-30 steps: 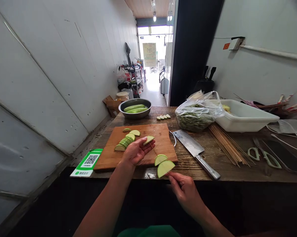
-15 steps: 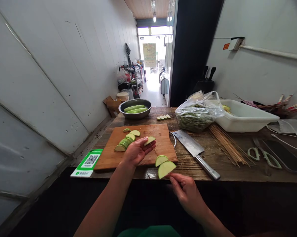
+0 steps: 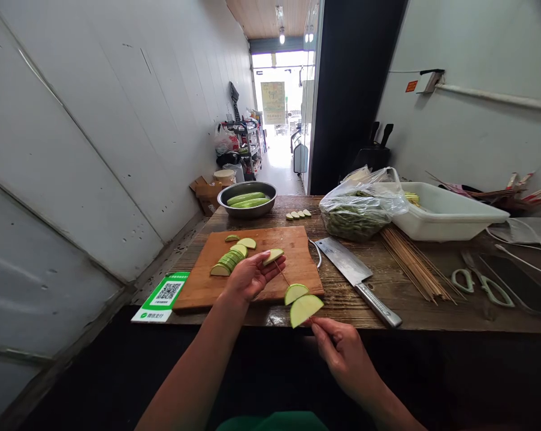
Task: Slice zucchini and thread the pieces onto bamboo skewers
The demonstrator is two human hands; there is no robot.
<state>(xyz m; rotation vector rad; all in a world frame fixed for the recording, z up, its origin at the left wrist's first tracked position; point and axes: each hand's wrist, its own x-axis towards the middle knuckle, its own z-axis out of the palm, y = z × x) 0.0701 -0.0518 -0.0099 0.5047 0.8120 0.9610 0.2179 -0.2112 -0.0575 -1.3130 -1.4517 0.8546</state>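
Over the cutting board [image 3: 297,251], my left hand [image 3: 248,278] is closed on a half-round zucchini slice [image 3: 274,257], held between thumb and fingers. My right hand [image 3: 342,347] pinches the near end of a thin wooden skewer [image 3: 282,274]. Two half-round slices are threaded on that skewer, a smaller one [image 3: 296,293] and a larger one [image 3: 306,310] close to my right fingers. The skewer's far end reaches the slice in my left hand; whether it has pierced it I cannot tell. On the board lies a row of cut zucchini slices [image 3: 229,261].
A cleaver [image 3: 346,263] lies right of the board, beside a bundle of skewers [image 3: 416,263] and scissors [image 3: 481,281]. Behind are a bowl [image 3: 247,212] with zucchini, a skewer of slices [image 3: 298,214], a bag of green vegetables [image 3: 360,209] and a white tub [image 3: 454,224].
Both hands hold nearly the same pose, with the skewer and its slices only slightly shifted. The whole view has moved a little.
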